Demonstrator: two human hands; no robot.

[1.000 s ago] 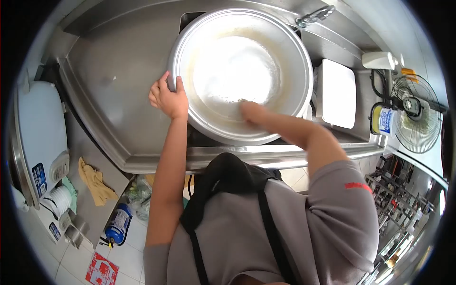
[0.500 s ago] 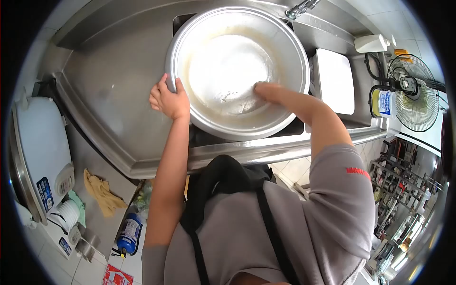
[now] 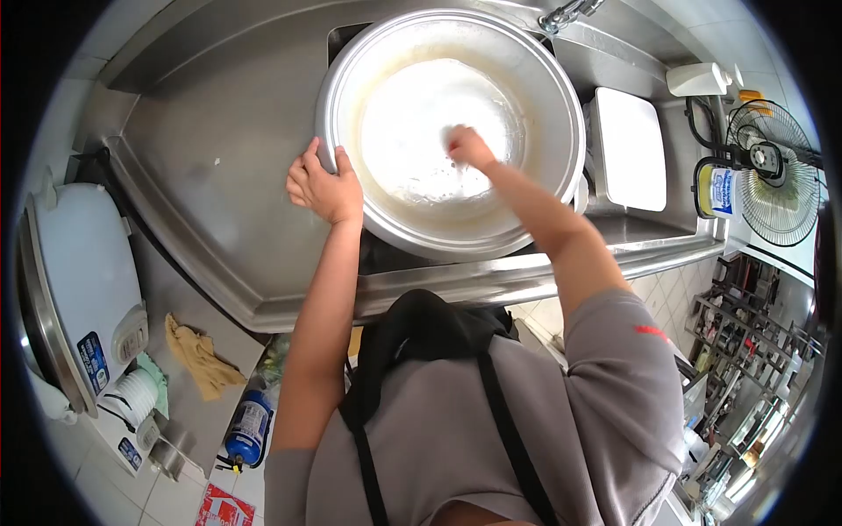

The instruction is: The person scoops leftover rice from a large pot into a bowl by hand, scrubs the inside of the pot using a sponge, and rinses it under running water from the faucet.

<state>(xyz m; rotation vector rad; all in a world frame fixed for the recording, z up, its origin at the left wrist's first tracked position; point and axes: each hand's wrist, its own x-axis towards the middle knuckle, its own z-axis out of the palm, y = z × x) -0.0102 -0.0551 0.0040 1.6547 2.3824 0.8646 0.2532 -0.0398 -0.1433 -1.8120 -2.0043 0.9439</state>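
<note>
A large round aluminium basin (image 3: 554,188) sits over the sink, its inside wet and shiny with a brownish stain around the wall. My left hand (image 3: 328,186) grips its left rim, thumb on the rim and fingers curled around the outside. Inside the basin, my right hand (image 3: 472,149) is closed just above the middle of the bottom. Something greyish with a bit of red shows at its fingers, but blur and the hand itself hide what it is.
The steel counter (image 3: 219,193) extends left. A white lidded container (image 3: 630,149) stands in the sink to the right, under the faucet (image 3: 570,15) side. Further right are a white bottle (image 3: 695,80), a labelled tub (image 3: 719,189) and a fan (image 3: 776,171). A yellow cloth (image 3: 203,359) lies lower left.
My right hand has moved up and left from the lower right of the basin's bottom towards its middle. My left hand keeps its hold on the rim. The view has shifted slightly.
</note>
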